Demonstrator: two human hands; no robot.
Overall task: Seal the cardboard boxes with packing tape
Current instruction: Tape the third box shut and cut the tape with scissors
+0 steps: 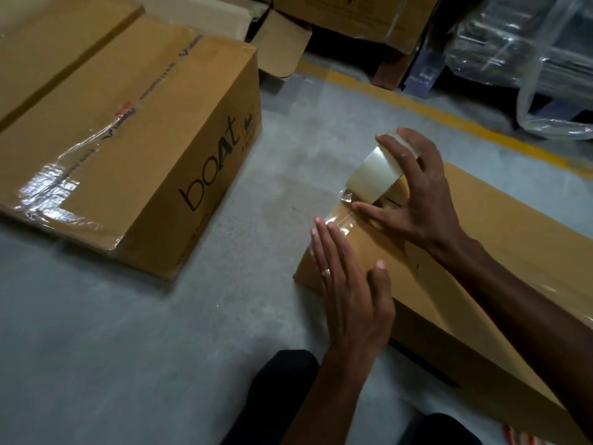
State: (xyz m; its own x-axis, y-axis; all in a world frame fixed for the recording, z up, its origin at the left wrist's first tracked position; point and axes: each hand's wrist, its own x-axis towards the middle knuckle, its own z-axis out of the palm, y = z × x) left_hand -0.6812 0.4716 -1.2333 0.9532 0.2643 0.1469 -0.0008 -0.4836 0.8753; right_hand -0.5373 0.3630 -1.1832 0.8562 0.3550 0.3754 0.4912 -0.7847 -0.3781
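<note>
A flat cardboard box (500,239) lies on the floor at the right, under both my hands. My right hand (414,191) grips a roll of clear packing tape (373,176) at the box's far left corner, fingers curled over the roll. A strip of clear tape (340,221) runs from the roll down onto the box edge. My left hand (348,284) lies flat with straight fingers, pressing the tape onto the box near that corner. A ring shows on one finger.
A large taped cardboard box printed "boAt" (134,139) stands at the left. More cardboard boxes (353,17) sit at the back, plastic-wrapped goods (529,59) at the far right. A yellow floor line (449,117) runs behind. My dark-clothed knees (282,399) are at the bottom.
</note>
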